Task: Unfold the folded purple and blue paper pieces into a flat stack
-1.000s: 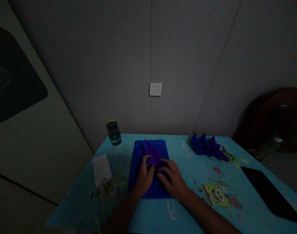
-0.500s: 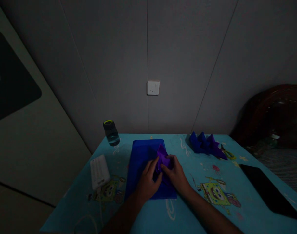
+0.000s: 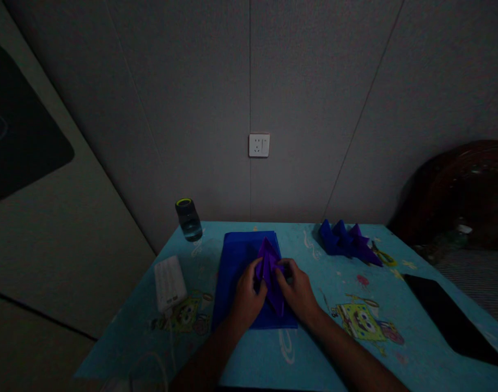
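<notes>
Over the middle of the blue sheets [image 3: 236, 256], near the front half of the table [image 3: 314, 354], a folded purple paper [image 3: 266, 261] stands between two bare hands, its long pointed ends aimed away from and toward the person. The left hand [image 3: 249, 291] grips its left side, fingers bent around the edge and thumb close in below. The right hand [image 3: 298, 288] pinches the right side, the thumb laid on the paper and the other fingers curled at the far side, partly hidden. Whether the paper touches the sheets beneath is hard to tell. To the left, a white power bank [image 3: 170, 283] lies with a cable [image 3: 172, 340] running from its near end, and a bottle [image 3: 189, 220] stands behind it. To the right, blue and purple folded papers [image 3: 341, 242] sit at the back, with a black board [image 3: 449, 316] lying nearer the table's right edge.
</notes>
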The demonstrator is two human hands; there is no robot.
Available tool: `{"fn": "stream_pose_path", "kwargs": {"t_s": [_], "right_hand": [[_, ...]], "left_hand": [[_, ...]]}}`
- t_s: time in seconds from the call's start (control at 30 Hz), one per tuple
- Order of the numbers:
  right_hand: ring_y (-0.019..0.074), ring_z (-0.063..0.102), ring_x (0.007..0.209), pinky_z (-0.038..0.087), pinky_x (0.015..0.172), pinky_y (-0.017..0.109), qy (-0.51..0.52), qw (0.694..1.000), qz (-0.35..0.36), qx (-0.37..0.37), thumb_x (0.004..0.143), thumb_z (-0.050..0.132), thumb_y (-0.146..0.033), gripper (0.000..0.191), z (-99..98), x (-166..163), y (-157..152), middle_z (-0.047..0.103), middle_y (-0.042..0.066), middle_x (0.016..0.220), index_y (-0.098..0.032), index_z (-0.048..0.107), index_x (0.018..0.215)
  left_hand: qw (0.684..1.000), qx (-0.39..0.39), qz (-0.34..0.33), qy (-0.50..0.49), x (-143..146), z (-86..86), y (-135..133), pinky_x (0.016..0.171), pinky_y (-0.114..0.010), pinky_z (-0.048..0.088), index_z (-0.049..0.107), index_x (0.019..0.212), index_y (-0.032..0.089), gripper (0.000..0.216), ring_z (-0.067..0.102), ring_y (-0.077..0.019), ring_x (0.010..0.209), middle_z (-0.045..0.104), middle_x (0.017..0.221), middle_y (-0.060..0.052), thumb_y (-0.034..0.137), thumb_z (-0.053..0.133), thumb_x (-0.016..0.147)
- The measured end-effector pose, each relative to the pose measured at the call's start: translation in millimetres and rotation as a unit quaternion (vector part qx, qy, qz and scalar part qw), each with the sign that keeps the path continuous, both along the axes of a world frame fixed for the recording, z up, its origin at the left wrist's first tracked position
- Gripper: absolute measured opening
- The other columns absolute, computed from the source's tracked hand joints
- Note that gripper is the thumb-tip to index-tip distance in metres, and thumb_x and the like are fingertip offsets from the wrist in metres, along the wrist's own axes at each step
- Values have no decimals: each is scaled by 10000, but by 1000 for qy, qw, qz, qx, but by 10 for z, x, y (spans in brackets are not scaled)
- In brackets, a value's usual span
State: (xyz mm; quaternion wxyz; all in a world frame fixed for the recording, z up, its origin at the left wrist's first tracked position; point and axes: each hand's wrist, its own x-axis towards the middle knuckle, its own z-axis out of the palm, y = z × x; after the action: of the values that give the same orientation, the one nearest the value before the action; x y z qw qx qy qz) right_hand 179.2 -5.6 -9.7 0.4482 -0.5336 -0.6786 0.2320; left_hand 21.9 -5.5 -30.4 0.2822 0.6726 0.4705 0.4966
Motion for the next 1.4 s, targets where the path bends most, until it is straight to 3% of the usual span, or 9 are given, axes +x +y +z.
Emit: {"fn": "stream_pose_path", "kwargs": {"t_s": [0.2,0.33,0.47,0.63,0.83,0.97,1.07,1.27,1.4], "right_hand": [[244,667,861,518,780,359,-32,999,12,-11,824,664,-412,368,-14,-79,-46,713,75,988,-188,597,1109],[236,684,853,531,786,363,-7,1000,2,3,905,549,-348,219,-21,-72,-33,730,73,969,-198,629,1044],[258,683,1000,523,896,405,-16,999,25,36,938,498,-317,293,-32,-54,-44,726,94,1098,-207,643,1168],[266,694,1012,532,918,433,-70,994,62,63,934,527,-320,324,-57,-81,-91,727,93,1136,-236,648,1223],[288,661,1092,489,970,463,-43,999,22,23,959,475,-409,386,-47,-73,-75,692,126,1210,-206,611,1257],[239,689,856,545,765,364,32,999,-22,-24,936,488,-430,338,-23,-23,-13,722,96,1027,-190,588,1153],[199,613,640,488,555,297,69,996,-39,-52,850,597,-460,334,-25,26,34,692,39,832,-199,556,1053],[166,507,545,396,528,275,109,991,-67,-45,736,686,-408,261,-21,101,85,610,-16,668,-222,538,844],[165,540,520,400,476,260,168,981,-48,-79,796,557,-377,229,21,134,94,633,-21,663,-219,560,962]], "left_hand": [[999,-24,39,-17,6,-26,20,938,-408,488,542,1162,229,436,631,-258,1075,661,1148,-84,148,658,749],[998,-38,55,-22,13,-15,17,902,-412,494,535,1128,237,408,649,-263,1022,674,1088,-78,247,707,757],[994,-51,91,-32,-9,-7,55,885,-431,487,532,1076,218,406,644,-281,1004,667,1060,-96,284,736,731],[990,-69,107,-64,-40,18,83,876,-422,485,561,1019,219,331,654,-262,951,678,988,-77,211,698,718],[979,-104,60,-164,-87,50,117,856,-347,506,581,985,199,237,666,-217,964,686,1007,-75,157,559,753],[960,-145,-3,-240,-114,74,88,693,-303,539,549,1134,197,310,700,-198,813,713,992,-73,242,474,836],[946,-162,-57,-275,-116,120,47,738,-310,546,589,1166,189,349,704,-215,864,723,1032,-82,301,510,845],[934,-184,-108,-288,-97,178,15,871,-354,524,687,1116,174,368,683,-264,991,738,1065,-97,322,688,779],[928,-187,-80,-311,-124,126,59,868,-361,524,701,1076,164,331,687,-261,974,749,1039,-91,318,691,783]]}}
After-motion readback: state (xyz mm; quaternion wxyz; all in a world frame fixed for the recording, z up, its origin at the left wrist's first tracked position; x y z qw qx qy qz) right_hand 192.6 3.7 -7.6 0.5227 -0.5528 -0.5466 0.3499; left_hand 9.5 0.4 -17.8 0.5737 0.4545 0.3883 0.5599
